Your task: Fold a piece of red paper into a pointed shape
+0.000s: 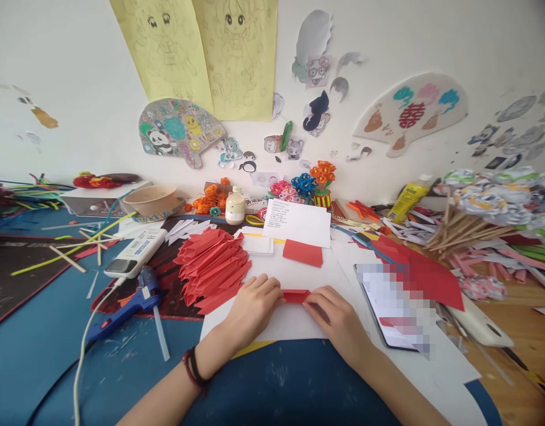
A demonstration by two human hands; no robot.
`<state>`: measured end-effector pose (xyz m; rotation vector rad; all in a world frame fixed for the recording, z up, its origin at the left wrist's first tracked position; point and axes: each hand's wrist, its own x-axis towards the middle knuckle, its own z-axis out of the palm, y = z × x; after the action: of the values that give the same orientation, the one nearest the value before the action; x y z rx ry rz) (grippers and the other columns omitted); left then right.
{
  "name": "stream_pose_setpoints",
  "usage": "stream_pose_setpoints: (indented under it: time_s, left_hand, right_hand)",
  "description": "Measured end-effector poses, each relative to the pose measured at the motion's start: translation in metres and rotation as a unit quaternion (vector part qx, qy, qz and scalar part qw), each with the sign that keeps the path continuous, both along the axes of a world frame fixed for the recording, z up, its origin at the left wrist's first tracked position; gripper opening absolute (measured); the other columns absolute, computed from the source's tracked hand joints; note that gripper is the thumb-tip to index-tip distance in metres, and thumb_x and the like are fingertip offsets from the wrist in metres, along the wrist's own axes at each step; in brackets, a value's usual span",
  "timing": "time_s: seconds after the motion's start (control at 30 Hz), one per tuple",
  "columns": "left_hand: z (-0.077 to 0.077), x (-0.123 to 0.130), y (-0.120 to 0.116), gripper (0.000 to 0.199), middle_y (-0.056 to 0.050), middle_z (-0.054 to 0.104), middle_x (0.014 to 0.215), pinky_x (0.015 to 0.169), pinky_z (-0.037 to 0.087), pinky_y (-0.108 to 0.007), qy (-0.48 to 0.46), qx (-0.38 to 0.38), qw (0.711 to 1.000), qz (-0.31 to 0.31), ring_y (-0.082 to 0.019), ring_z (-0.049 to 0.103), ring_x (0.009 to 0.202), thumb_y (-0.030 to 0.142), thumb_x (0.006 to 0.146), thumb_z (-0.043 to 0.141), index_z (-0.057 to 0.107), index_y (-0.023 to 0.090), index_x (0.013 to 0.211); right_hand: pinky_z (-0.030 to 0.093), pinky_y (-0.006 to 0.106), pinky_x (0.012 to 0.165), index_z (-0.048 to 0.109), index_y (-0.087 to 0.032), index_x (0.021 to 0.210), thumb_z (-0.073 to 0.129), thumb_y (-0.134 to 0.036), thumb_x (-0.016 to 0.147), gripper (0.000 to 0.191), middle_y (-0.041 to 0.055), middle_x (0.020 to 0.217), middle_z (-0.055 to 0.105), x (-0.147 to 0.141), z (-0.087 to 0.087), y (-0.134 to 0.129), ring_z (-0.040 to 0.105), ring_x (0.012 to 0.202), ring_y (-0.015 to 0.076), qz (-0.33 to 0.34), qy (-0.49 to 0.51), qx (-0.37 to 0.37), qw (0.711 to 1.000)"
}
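Observation:
A small folded piece of red paper point(296, 296) lies between my two hands over a white sheet point(294, 326). My left hand point(258, 307) grips its left end, with the fingers curled over it. At the right end, my right hand point(337, 319) pinches the paper between thumb and fingers. Left of my hands rises a heap of folded red paper pieces point(213, 266). Just beyond the hands rests a flat red paper rectangle point(303, 253). A dark bracelet circles my left wrist.
A blue glue gun point(130, 307) and a white power bank point(136, 254) with a cable sit at left. On the right are a tablet point(387, 307), red sheets point(421, 269) and a bundle of sticks point(463, 228). A handwritten card point(297, 222), a bottle point(236, 207) and flowers stand at the back.

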<state>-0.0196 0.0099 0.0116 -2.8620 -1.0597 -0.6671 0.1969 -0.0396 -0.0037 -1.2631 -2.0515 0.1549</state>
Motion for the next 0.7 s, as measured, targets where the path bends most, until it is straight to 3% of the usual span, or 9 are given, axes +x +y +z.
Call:
stream_pose_setpoints:
  time_s: [0.3,0.57,0.7]
  left_hand:
    - [-0.005,0.007,-0.005,0.014,-0.003,0.057,0.083,0.070,0.041,-0.031,-0.133,-0.165,0.974,0.085,-0.018,0.050,0.080,0.021,0.090,0.053,0.056,0.018,0.077]
    - [-0.004,0.011,-0.004,0.018,-0.004,0.057,0.083,0.072,0.040,-0.033,-0.081,-0.175,0.976,0.105,-0.020,0.049,0.080,0.017,0.092,0.047,0.055,0.017,0.076]
    - [-0.003,0.011,-0.002,0.019,-0.004,0.057,0.085,0.073,0.039,-0.034,-0.067,-0.176,0.976,0.109,-0.020,0.049,0.081,0.017,0.094,0.045,0.055,0.017,0.077]
  right_hand:
    - [0.047,0.035,0.075,0.055,-0.021,0.081,0.050,-0.020,0.094,0.015,0.0024,0.084,0.057,0.002,-0.001,0.018,0.054,0.083,0.0190,-0.013,0.071,-0.100,0.992]
    - [0.048,0.033,0.078,0.061,-0.023,0.086,0.059,-0.024,0.090,0.004,0.0028,0.090,0.059,0.014,-0.002,0.024,0.056,0.087,0.0197,0.027,0.089,-0.126,0.988]
    - [0.047,0.033,0.076,0.060,-0.023,0.083,0.056,-0.024,0.092,0.009,0.0028,0.087,0.058,0.014,0.000,0.026,0.056,0.084,0.0193,0.029,0.088,-0.134,0.987]
